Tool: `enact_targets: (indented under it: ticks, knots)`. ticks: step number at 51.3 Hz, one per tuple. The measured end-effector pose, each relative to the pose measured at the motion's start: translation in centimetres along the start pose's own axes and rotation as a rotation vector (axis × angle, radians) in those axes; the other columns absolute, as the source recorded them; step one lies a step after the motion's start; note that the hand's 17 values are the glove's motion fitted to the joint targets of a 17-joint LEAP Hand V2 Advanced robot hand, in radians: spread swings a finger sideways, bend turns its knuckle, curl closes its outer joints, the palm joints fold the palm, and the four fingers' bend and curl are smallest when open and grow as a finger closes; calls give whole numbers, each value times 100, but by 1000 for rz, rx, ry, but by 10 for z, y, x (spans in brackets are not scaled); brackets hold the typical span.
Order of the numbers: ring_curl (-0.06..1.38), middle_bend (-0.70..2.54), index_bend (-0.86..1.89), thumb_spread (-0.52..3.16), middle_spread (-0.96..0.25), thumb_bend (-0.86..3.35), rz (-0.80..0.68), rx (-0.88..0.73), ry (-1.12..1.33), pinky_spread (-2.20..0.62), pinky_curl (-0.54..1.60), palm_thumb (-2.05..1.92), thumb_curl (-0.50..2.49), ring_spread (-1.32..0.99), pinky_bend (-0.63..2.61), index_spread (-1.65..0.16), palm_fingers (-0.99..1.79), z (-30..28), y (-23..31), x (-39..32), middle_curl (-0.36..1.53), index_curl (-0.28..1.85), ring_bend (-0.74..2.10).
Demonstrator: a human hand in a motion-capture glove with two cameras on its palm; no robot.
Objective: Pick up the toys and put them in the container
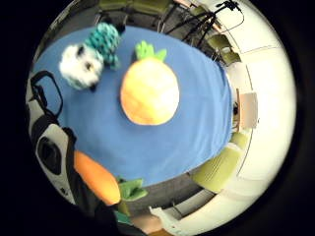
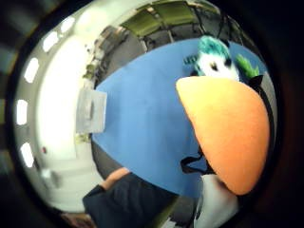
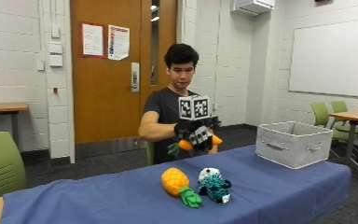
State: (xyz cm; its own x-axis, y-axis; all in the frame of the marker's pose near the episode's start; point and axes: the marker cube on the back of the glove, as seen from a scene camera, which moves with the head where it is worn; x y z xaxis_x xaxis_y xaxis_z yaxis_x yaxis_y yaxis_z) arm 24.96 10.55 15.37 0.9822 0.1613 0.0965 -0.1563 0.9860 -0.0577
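Outside view shows the gloved right hand (image 3: pixel 194 132) raised above the far edge of the blue surface (image 3: pixel 104 198), fingers curled around a plush carrot (image 3: pixel 185 145) whose green leaves hang at the left. The grey container (image 3: pixel 293 143) stands well apart at the right end of the surface. To finish this step well, carry the carrot across at this height, clear the container's near wall, and let go only once it is over the opening. The pineapple (image 3: pixel 175 181) and teal owl (image 3: pixel 215 185) wait on the surface.
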Motion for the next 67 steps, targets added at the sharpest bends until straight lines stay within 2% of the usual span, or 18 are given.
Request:
enact_targets:
  ticks: [11,17,20,24,26,28,32,38,43,50,53,57,60,61,62,64,67]
  knots:
    - [52,100,20,93,-34,14,-99,97,41,-50,41,65,66,-37,74,-34,125,-91,-57,-87,65,55,127]
    - [52,101,20,88,-34,12,-184,142,51,-50,40,66,70,-36,75,-35,123,-139,-80,-179,65,59,128]
    - [52,101,20,86,-34,11,-295,151,27,-50,40,67,71,-36,75,-36,123,-154,-82,-237,66,61,128]
    - [51,102,19,85,-34,10,-612,141,-54,-50,40,67,74,-36,76,-36,122,-164,-77,-319,66,63,128]
    - [51,102,19,84,-34,10,-702,128,-100,-50,40,68,75,-36,76,-36,122,-166,-76,-352,66,64,128]
    - [51,101,19,83,-34,9,-672,131,-91,-50,40,68,76,-36,76,-36,122,-166,-81,-382,66,65,128]
    - [50,101,19,82,-34,8,-521,153,24,-50,40,68,77,-36,76,-37,121,-157,-95,-434,66,67,128]
    - [50,102,19,81,-34,6,-566,96,-83,-50,40,69,80,-36,76,-37,121,-152,-85,-508,66,70,128]
    - [49,102,18,80,-34,5,-625,121,50,-50,40,69,82,-36,76,-37,120,-137,-80,-547,66,72,128]
    - [49,101,18,79,-34,3,-702,95,-21,-50,40,69,85,-37,77,-38,119,-126,-113,-505,66,75,127]
    - [48,102,18,79,-34,3,-726,64,-86,-50,40,69,86,-37,77,-38,119,-122,-111,-507,66,76,127]
    - [48,100,18,79,-34,1,-683,31,-87,-50,39,68,87,-37,77,-39,116,-116,-111,-509,65,78,125]
    - [46,81,6,95,-34,-8,-699,16,-31,-47,42,51,78,-39,90,-37,89,-111,-114,-501,59,74,121]
    - [45,63,3,97,-30,-15,-688,16,-28,-44,45,37,73,-38,96,-34,48,-111,-114,-500,55,73,115]
    - [47,59,9,99,-27,-16,-664,20,-32,-41,49,29,70,-36,99,-31,29,-112,-113,-502,56,77,112]
    - [47,54,14,100,-23,-16,-595,39,-32,-38,50,16,64,-34,98,-29,12,-114,-106,-518,54,79,106]
    - [40,50,13,102,-18,-12,-558,68,-2,-33,46,5,59,-33,96,-27,9,-117,-81,-559,51,72,97]
